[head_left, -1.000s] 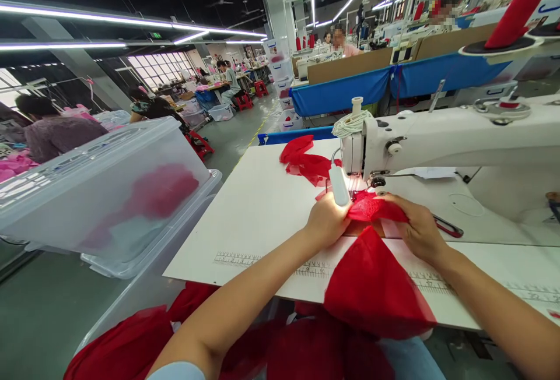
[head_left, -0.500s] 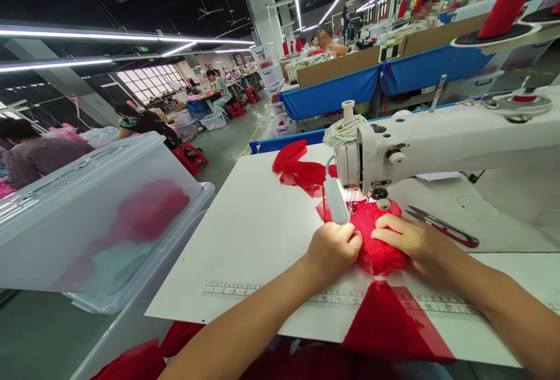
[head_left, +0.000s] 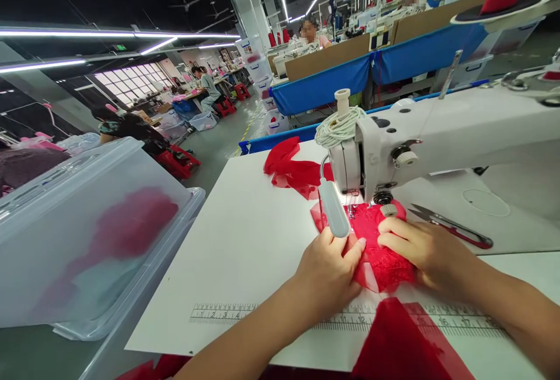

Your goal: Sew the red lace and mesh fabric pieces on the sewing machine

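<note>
At the sewing machine, red lace fabric lies flatter than before, seemingly easier to guide, my left fingers and right fingers resting on it, pinch unclear.

table's left: bin | on table: fabric | fabric's right: snips

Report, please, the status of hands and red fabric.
Left hand, right hand on red lace fabric. Fabric partly under sewing machine. Lamp partly blocks view; thread snips beside right hand.
</note>
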Demonstrator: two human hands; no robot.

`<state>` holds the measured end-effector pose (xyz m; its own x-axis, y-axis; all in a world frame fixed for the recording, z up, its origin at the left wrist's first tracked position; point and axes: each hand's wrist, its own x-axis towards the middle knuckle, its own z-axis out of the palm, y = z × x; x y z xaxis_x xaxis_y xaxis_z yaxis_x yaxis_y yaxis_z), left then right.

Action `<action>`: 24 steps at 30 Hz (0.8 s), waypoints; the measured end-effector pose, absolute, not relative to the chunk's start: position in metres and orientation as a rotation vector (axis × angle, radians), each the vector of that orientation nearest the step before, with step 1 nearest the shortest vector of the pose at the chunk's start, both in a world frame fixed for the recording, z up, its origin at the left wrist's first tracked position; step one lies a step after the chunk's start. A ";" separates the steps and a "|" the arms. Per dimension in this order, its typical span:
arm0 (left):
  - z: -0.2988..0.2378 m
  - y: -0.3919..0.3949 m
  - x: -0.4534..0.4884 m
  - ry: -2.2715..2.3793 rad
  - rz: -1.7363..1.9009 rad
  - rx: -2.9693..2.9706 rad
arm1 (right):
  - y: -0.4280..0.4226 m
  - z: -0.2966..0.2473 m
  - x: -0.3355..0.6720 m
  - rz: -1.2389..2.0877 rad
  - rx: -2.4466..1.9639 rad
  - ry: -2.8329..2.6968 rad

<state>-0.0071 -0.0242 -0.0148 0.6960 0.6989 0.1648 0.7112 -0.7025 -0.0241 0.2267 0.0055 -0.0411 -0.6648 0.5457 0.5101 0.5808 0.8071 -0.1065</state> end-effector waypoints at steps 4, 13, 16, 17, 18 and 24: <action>-0.015 -0.024 -0.008 -1.152 -0.210 -2.811 | 0.005 -0.041 0.227 -0.089 -0.830 -2.464; -0.021 -0.025 -0.006 -1.170 -0.255 -2.784 | 0.006 -0.039 0.228 -0.113 -0.825 -2.444; -0.017 -0.026 -0.005 -1.176 -0.265 -2.789 | 0.006 -0.041 0.230 -0.115 -0.847 -2.442; -0.015 -0.026 -0.005 -1.176 -0.268 -2.787 | 0.006 -0.041 0.230 -0.117 -0.851 -2.444; -0.013 -0.027 -0.006 -1.174 -0.271 -2.784 | 0.006 -0.042 0.230 -0.119 -0.852 -2.445; -0.011 -0.024 -0.011 -1.167 -0.286 -2.769 | 0.006 -0.043 0.230 -0.087 -0.883 -2.441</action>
<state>-0.0115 -0.0240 -0.0108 0.6843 0.6950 0.2204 0.7183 -0.6946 -0.0396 0.2300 0.0065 -0.0429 -0.6410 0.5756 0.5077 0.6104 0.7834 -0.1174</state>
